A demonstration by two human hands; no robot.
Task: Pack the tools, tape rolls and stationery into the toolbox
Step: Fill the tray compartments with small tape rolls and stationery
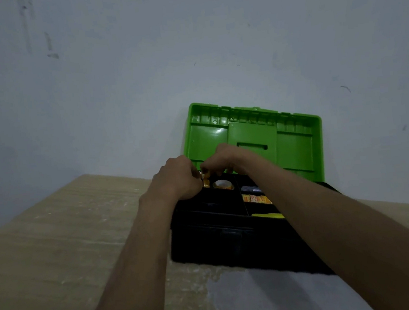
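Observation:
A black toolbox (222,238) stands on the table with its green lid (295,142) propped open against the wall. Both hands hover over the back left compartment of its top tray. My left hand (175,178) and my right hand (221,159) meet there, fingers curled around a small orange-and-clear tape roll (205,173) held between them. Another clear tape roll (223,184) lies flat in the same compartment. An orange patterned packet (254,198) and a yellow-green item (268,215) sit in the right compartments.
The beige wooden table (56,246) runs left and forward of the box. A pale grey patch (276,298) covers the surface just in front of the toolbox. A plain wall rises right behind the lid.

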